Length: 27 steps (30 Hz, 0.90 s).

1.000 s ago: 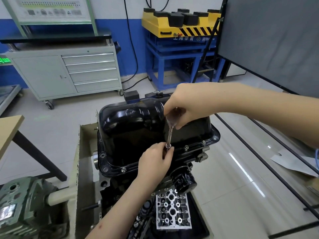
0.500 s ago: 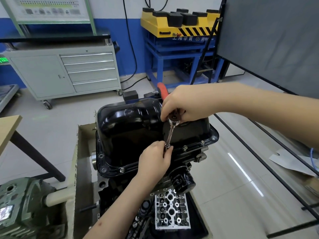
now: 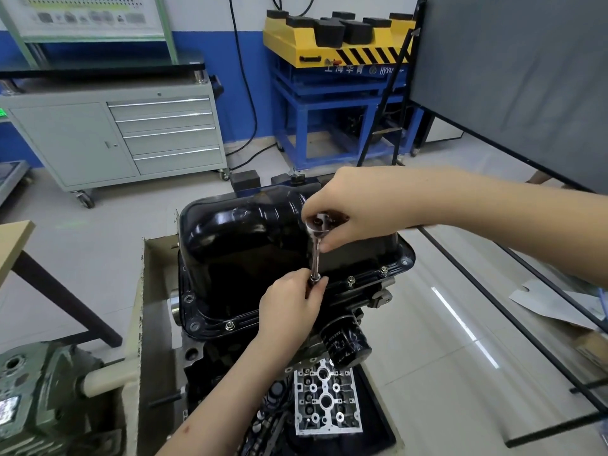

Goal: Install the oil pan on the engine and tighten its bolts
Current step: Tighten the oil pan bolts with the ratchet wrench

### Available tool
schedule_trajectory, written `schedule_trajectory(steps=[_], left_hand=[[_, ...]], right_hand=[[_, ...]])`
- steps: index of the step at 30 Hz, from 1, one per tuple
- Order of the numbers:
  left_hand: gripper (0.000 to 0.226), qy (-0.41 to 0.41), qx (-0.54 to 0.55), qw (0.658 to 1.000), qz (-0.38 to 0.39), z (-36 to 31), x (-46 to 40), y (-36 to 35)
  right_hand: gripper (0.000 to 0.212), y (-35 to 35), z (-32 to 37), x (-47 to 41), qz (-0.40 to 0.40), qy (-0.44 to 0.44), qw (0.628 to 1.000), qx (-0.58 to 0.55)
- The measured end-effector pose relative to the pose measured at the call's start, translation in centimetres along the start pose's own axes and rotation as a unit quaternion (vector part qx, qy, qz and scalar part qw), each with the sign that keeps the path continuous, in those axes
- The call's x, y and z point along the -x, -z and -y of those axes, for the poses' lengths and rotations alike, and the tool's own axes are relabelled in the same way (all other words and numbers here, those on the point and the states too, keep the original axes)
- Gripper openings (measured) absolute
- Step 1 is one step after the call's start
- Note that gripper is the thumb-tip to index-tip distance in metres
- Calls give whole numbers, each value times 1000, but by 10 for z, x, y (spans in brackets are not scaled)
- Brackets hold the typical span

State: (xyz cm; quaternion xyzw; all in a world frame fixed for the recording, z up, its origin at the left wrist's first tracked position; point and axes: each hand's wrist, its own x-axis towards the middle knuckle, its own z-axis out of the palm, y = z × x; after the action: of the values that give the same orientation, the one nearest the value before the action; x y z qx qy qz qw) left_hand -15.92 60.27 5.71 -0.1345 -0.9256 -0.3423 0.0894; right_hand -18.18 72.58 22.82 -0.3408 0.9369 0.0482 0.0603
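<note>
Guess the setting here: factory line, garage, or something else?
Most likely an automotive training workshop: a bare engine with its black oil pan being bolted on, a wheeled grey tool cabinet under a display board, and a yellow lift platform on a blue frame.

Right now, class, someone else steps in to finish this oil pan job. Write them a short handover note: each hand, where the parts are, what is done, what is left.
Right hand: grips the ratchet head above the pan.
Left hand: pinches the socket end of the extension, steadying it on a flange bolt on the near edge.
Oil pan: black, seated on the engine, sump up.
Done: pan in place; bolts visible along the near and left flange.
Left: finish this bolt, then go round the rest. How tight any bolt is cannot be told, and the far edge is hidden.
</note>
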Motion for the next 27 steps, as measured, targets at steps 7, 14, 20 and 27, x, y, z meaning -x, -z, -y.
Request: schedule_trajectory(steps=[7,14,20,27], left_hand=[[24,-31,-19,999,11,2,0,1],[26,7,3,1000,12,3,2,3],[29,5,-22,1000,9,2,0,2],[25,-20,-31,999,10,-2,0,1]], right_hand=[[30,10,0,-6,10,56,998,10],[39,6,-1,-6,3,-20,997,78],[43,2,8,-8,-14,-37,998,55],[26,17,-1,-8,37,20,999,17]])
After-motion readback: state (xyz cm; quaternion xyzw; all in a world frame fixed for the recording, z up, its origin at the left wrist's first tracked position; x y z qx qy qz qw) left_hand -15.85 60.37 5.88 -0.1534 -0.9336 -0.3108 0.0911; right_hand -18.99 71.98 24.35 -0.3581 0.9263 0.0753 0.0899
